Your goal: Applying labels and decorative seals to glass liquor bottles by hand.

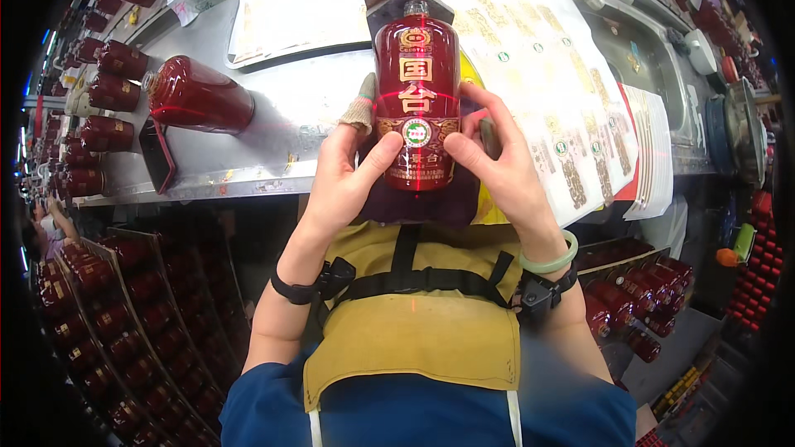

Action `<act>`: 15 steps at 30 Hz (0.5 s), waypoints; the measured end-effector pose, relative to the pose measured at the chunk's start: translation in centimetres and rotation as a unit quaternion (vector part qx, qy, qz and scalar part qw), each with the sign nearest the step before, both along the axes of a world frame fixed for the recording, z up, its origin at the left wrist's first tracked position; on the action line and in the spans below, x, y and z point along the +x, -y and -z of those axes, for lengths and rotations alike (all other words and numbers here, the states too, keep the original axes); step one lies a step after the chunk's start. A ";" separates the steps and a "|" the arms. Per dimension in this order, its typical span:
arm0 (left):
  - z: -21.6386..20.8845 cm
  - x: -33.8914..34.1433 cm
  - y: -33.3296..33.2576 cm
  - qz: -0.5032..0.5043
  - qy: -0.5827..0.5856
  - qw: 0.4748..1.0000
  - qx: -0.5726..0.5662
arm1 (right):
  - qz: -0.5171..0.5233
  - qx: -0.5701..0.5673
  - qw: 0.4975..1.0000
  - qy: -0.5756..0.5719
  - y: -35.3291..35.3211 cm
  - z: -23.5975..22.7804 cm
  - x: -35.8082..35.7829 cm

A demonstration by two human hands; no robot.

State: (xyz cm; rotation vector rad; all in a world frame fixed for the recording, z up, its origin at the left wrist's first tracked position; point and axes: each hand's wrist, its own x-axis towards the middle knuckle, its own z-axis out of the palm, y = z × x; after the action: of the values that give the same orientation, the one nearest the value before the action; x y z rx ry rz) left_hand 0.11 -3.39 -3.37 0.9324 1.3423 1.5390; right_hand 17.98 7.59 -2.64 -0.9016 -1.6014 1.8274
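A dark red glass bottle [416, 87] with gold lettering lies before me, its neck pointing away. On its lower front sits a round green-and-white emblem [416, 133]. My left hand [352, 161] grips the bottle's left side, thumb near the emblem; a cloth finger cover [358, 110] is on one of its fingers. From the right, my right hand [501, 153] holds the bottle, thumb by the emblem and fingers along the side. Red laser lines cross the glass. Beyond the neck stands a dark metal holder [410, 7].
Sheets of gold and green decals [538, 58] cover the table's right. Another red bottle [201, 95] lies at left beside a phone-like dark slab [157, 155]. A tray [306, 8] with white paper is behind. Racks of bottles [141, 314] stand below left; a sink [654, 66] is at right.
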 end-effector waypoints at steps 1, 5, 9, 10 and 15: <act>0.1 -0.2 -0.1 0.002 0.014 1.000 -0.007 | -0.007 -0.001 1.000 0.003 0.1 0.1 -0.1; 0.2 -0.3 0.0 -0.001 0.023 1.000 -0.003 | 0.003 0.002 1.000 0.002 0.3 0.0 -0.5; 0.4 -0.1 0.1 -0.022 0.016 1.000 0.002 | -0.010 0.011 0.999 0.044 0.1 0.2 -0.3; 0.5 -0.1 0.1 -0.021 0.016 1.000 0.003 | -0.014 0.013 0.999 0.048 0.1 0.3 -0.3; 0.6 -0.5 0.2 -0.009 0.035 0.999 -0.003 | -0.017 -0.002 0.999 0.036 -0.2 0.2 -0.2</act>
State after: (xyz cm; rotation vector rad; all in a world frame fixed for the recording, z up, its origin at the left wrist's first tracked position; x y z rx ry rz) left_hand -0.40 -3.62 -4.01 0.8572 1.3075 1.5668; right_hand 17.74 7.78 -2.89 -0.9576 -1.6668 1.8397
